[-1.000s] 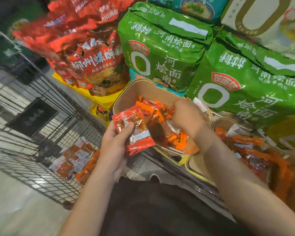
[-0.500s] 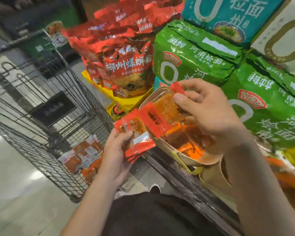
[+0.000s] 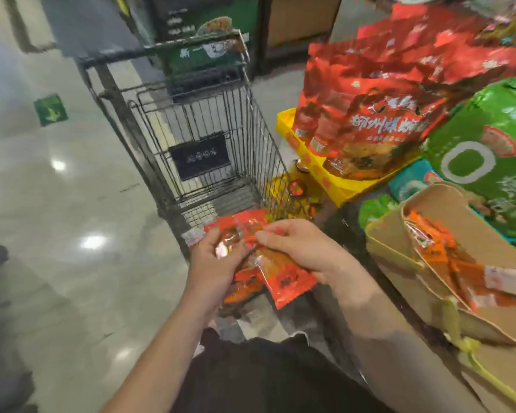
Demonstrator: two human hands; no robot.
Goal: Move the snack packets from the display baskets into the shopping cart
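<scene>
Snack packets: both hands, left and right, are gripping them together, grips clenched on packets, above the shopping cart; display basket sitting beside.

One head-worn view — looking down, close over the shopping cart.

Both bare forearms reach forward, left hand and right hand curled closed, fingertips nearly meeting.
</scene>
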